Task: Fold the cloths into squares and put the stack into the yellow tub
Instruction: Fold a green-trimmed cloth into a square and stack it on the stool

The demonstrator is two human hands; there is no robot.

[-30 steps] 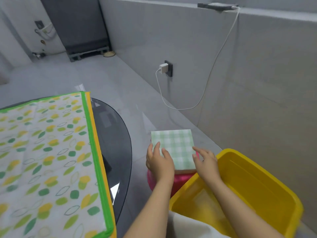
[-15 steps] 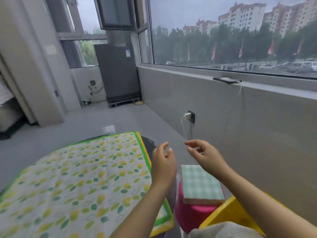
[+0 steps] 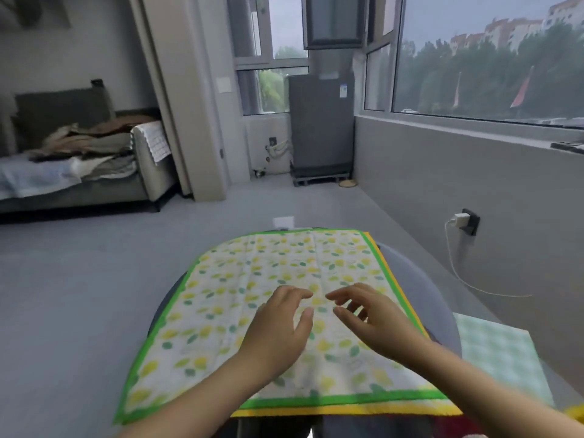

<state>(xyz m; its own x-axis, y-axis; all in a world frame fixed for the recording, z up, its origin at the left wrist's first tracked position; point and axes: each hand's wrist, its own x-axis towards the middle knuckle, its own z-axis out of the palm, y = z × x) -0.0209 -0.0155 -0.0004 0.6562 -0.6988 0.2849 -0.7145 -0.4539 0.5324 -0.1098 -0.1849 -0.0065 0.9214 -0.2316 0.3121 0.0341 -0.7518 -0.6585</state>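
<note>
Both hands hover low over the middle of the leaf-print cloth [image 3: 278, 298], which lies spread flat on the dark round bench [image 3: 420, 279] in the lower centre of the frame. The left hand [image 3: 281, 324] has its fingers loosely spread and slightly bent, holding nothing; the right hand [image 3: 373, 314] is the same, fingers relaxed and fanned toward the left one, nothing in its grip. Whether the fingertips touch the fabric I cannot tell.

A yellow edge [image 3: 392, 282] peeks out along the right and near sides of the leaf-print cloth, so another cloth seems to lie under it. At the lower right sits a folded green checked cloth [image 3: 502, 358], already squared. Only a blurred sliver of the yellow tub [image 3: 576, 412] shows at the bottom right corner.

I'd say the step in hand is starting the fold of the leaf-print cloth. The next move calls for pinching two corners or one edge and carrying it across to meet the opposite edge, keeping the green borders lined up.
</note>
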